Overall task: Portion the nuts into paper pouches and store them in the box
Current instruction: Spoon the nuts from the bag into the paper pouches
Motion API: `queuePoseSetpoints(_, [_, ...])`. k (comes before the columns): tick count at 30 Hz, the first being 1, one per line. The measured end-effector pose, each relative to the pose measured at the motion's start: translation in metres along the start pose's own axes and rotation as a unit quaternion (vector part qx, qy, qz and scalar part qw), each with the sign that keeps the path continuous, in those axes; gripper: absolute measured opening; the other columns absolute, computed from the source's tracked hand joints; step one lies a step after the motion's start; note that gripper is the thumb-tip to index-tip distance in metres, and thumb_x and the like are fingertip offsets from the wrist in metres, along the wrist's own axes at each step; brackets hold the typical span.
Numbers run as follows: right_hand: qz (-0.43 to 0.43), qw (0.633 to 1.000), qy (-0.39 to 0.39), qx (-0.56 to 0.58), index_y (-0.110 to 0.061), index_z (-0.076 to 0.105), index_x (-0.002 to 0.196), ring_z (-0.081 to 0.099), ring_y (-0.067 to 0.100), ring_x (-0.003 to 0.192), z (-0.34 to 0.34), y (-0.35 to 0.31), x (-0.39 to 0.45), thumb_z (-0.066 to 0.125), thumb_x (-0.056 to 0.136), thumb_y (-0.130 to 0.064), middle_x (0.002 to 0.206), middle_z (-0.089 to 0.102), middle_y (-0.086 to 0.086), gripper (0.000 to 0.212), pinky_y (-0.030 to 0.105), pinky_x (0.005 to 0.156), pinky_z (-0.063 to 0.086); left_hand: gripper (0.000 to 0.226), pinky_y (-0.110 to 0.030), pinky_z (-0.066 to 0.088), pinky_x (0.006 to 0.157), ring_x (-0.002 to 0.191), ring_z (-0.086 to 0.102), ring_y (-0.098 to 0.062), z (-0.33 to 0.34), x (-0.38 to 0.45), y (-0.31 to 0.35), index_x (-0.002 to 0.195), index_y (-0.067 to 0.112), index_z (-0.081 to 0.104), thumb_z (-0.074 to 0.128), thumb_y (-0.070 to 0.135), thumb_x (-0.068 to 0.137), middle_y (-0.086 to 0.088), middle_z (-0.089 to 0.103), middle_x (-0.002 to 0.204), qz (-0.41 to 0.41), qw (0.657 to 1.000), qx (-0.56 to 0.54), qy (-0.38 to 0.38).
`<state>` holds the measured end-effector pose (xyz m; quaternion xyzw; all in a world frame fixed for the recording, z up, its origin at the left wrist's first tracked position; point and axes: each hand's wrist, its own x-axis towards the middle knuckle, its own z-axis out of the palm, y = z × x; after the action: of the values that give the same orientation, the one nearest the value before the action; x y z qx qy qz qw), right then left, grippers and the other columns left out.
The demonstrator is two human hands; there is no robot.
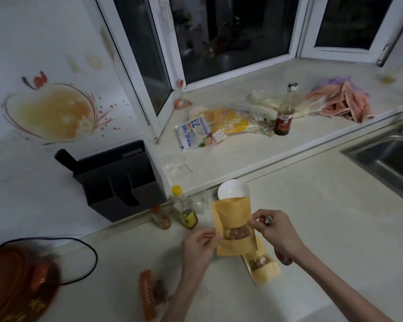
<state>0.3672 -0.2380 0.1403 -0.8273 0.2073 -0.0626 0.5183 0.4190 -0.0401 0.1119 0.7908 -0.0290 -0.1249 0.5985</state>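
Near the front edge of the pale desk, both hands hold one paper pouch upright, just above a second pouch that lies flat on the desk beneath it. The left hand pinches the pouch's left edge about level with its window; the right hand pinches the right edge a little higher, with something small and shiny tucked in its fingers, too blurred to name. Neither hand is free.

The step in hand looks like settling or closing a filled pouch. To do it well, I would keep the pouch upright so the nuts stay low, slide both pinches up toward the open mouth, press the air out, and run the fingers along the top strip from one side to the other. Tilting it while the mouth gapes risks spilling.

The pouch is tan kraft paper, tall and flat, with a clear window low on its face where brown and pale nuts show. Its top flares open, overlapping the white bowl behind it. The lying pouch shows a similar window of nuts, so at least two portions appear filled. An orange ridged thing at the lower left may be the box, but I cannot tell. Small bottles stand just to the left, close enough to knock.
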Motion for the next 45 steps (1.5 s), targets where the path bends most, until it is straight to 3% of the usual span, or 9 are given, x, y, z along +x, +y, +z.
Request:
queuePoseSetpoints(7, [0.107, 0.992, -0.042, -0.059, -0.022, 0.067, 0.061, 0.051, 0.004, 0.042, 0.008, 0.075, -0.011, 0.070, 0.082, -0.011, 0.053, 0.055, -0.007, 0.024, 0.007, 0.042, 0.036, 0.022, -0.017, 0.048, 0.059, 0.058, 0.064, 0.000, 0.043, -0.008, -0.065, 0.071, 0.017, 0.066, 0.074, -0.003, 0.076, 0.009, 0.068, 0.058, -0.097, 0.990, 0.060, -0.088])
queuePoseSetpoints(11, [0.125, 0.981, -0.060, -0.135, -0.012, 0.074, 0.077, 0.050, 0.016, 0.056, 0.008, 0.108, -0.010, 0.068, 0.083, -0.015, 0.057, 0.056, -0.002, 0.009, 0.015, 0.050, 0.034, 0.008, -0.023, 0.046, 0.061, 0.061, 0.063, -0.006, 0.069, -0.007, -0.093, 0.075, 0.007, 0.069, 0.072, 0.000, 0.078, -0.002, 0.069, 0.067, -0.121, 0.977, 0.116, -0.133])
queuePoseSetpoints(16, [0.165, 0.971, -0.075, -0.156, -0.008, 0.075, 0.080, 0.053, 0.017, 0.062, 0.001, 0.144, -0.005, 0.065, 0.082, -0.012, 0.063, 0.060, 0.004, 0.011, 0.019, 0.055, 0.030, 0.028, -0.025, 0.046, 0.057, 0.062, 0.063, -0.015, 0.109, -0.004, -0.122, 0.060, 0.018, 0.058, 0.066, 0.005, 0.084, -0.004, 0.066, 0.065, -0.190, 0.958, 0.145, -0.157])
queuePoseSetpoints(24, [0.227, 0.949, -0.104, -0.194, -0.004, 0.074, 0.081, 0.066, 0.028, 0.081, -0.019, 0.188, 0.023, 0.062, 0.082, -0.013, 0.083, 0.071, 0.016, 0.015, 0.027, 0.062, 0.040, 0.010, -0.042, 0.055, 0.068, 0.079, 0.072, -0.029, 0.166, 0.008, -0.140, 0.082, 0.002, 0.072, 0.067, 0.011, 0.085, -0.016, 0.074, 0.084, -0.227, 0.946, 0.170, -0.159])
queuePoseSetpoints(31, [0.229, 0.940, -0.119, -0.222, -0.005, 0.064, 0.068, 0.064, 0.032, 0.075, -0.024, 0.200, 0.049, 0.059, 0.079, -0.012, 0.065, 0.062, 0.008, 0.014, 0.026, 0.056, 0.036, 0.011, -0.036, 0.056, 0.072, 0.081, 0.068, -0.021, 0.174, 0.024, -0.141, 0.076, 0.021, 0.069, 0.069, 0.013, 0.084, -0.002, 0.072, 0.086, -0.282, 0.945, 0.130, -0.105])
queuePoseSetpoints(34, [0.210, 0.949, -0.102, -0.212, -0.001, 0.062, 0.078, 0.063, 0.037, 0.082, -0.022, 0.195, 0.061, 0.053, 0.087, -0.015, 0.083, 0.068, 0.020, 0.019, 0.028, 0.062, 0.039, 0.020, -0.030, 0.052, 0.062, 0.071, 0.064, -0.016, 0.154, 0.026, -0.145, 0.069, 0.024, 0.062, 0.067, 0.016, 0.086, 0.002, 0.069, 0.081, -0.301, 0.945, 0.106, -0.071])
queuePoseSetpoints(38, [0.175, 0.961, -0.113, -0.184, 0.002, 0.061, 0.093, 0.063, 0.037, 0.084, -0.013, 0.180, 0.072, 0.036, 0.099, -0.023, 0.094, 0.065, 0.024, 0.037, 0.034, 0.068, 0.046, 0.009, -0.019, 0.047, 0.047, 0.060, 0.060, -0.007, 0.112, 0.018, -0.154, 0.082, 0.021, 0.066, 0.065, 0.015, 0.088, 0.005, 0.069, 0.078, -0.308, 0.950, 0.050, -0.023])
queuePoseSetpoints(41, [0.125, 0.962, -0.166, -0.175, -0.005, 0.061, 0.087, 0.059, 0.026, 0.064, 0.001, 0.159, 0.072, 0.032, 0.101, -0.026, 0.082, 0.062, 0.014, 0.038, 0.028, 0.058, 0.043, 0.009, -0.018, 0.045, 0.044, 0.055, 0.058, -0.005, 0.072, -0.001, -0.161, 0.088, 0.016, 0.068, 0.063, 0.009, 0.088, 0.004, 0.069, 0.075, -0.318, 0.947, 0.013, 0.050])
queuePoseSetpoints(45, [0.087, 0.951, -0.234, -0.185, -0.009, 0.054, 0.074, 0.060, 0.035, 0.082, 0.016, 0.146, 0.066, 0.039, 0.099, -0.019, 0.083, 0.059, 0.019, 0.031, 0.037, 0.071, 0.047, 0.013, -0.023, 0.045, 0.046, 0.058, 0.059, -0.013, 0.038, -0.037, -0.171, 0.090, 0.014, 0.068, 0.059, 0.005, 0.089, -0.002, 0.071, 0.078, -0.337, 0.935, -0.014, 0.106])
